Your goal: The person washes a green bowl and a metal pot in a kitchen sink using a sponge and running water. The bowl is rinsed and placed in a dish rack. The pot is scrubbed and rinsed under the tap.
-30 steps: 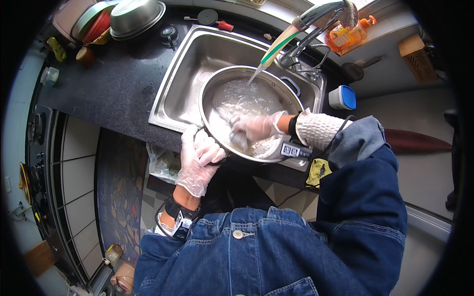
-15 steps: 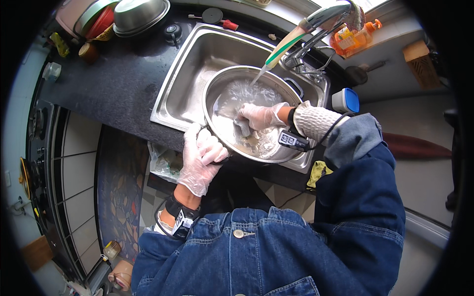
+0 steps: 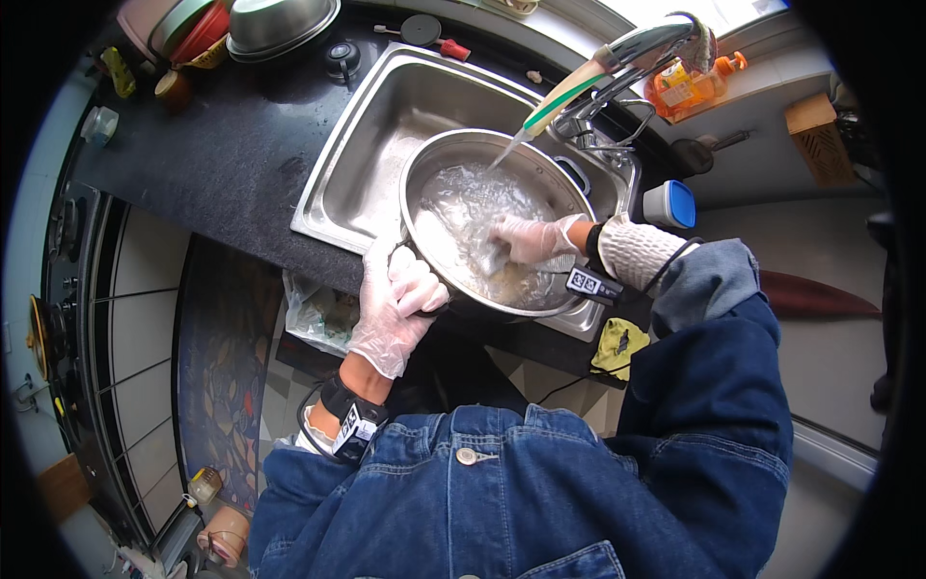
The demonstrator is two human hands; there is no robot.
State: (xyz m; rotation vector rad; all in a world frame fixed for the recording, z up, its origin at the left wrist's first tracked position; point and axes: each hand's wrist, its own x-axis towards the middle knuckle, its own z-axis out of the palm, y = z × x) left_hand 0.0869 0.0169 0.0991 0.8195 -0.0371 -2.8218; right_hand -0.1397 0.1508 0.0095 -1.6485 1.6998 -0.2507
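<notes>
A large oval steel pot [image 3: 415, 159] sits tilted in the sink [image 3: 333, 183], with churned water in it. My left hand [image 3: 397, 299], in a clear plastic glove, is closed around the handle at the pot's near left rim; the fingers hide most of that handle. Inside the pot, my gloved right hand [image 3: 538, 239] is closed on a pale grey pad [image 3: 497, 259], blurred and partly under water. From the tap [image 3: 666, 43], a beige spout hose with a green stripe [image 3: 559, 96] pours a stream into the pot.
Behind the sink stand an orange soap bottle [image 3: 690, 87] and, to its right, a blue-lidded tub [image 3: 672, 204]. Steel bowls [image 3: 280, 27] and a black lid-like knob piece [image 3: 341, 60] lie on the dark counter [image 3: 212, 145]. A yellow cloth [image 3: 617, 345] hangs at the front edge.
My right hand has moved to the right inside the pot with the pad, and the water is more churned. My left hand keeps its hold on the handle.
</notes>
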